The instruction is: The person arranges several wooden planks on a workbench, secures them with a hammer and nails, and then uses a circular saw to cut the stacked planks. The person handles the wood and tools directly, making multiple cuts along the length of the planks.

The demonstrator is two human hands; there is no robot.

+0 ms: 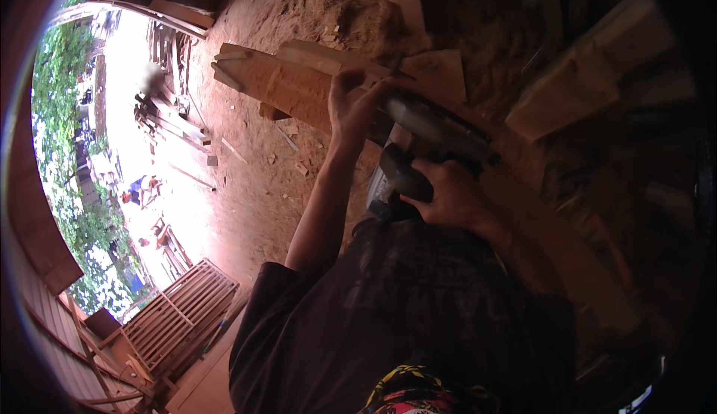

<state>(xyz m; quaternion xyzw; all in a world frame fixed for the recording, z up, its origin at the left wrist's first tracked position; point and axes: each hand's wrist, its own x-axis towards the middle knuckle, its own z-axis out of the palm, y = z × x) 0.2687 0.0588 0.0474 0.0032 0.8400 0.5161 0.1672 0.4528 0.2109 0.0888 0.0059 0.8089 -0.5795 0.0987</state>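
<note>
My right hand (pixel 452 193) is wrapped around the dark rear handle of a hand-held power tool (pixel 433 126), close in front of my body. The tool has a long dark upper housing, blurred and in shadow; its exact kind is unclear. Beside the tool's far left end, my left hand (pixel 352 111) has bent fingers reaching over the tool's front and the wood next to it. What those fingers grip is hidden. Under and left of the left hand lies a long wooden board (pixel 280 85), which runs from the far left toward the tool.
Cut timber beams (pixel 575 89) lie at the right in shadow. Wood chips and sawdust cover the dirt floor (pixel 254 145). A slatted wooden frame (pixel 179 317) stands at the lower left. Stacked planks (pixel 168 14) and a person (pixel 142 188) are out in the bright yard.
</note>
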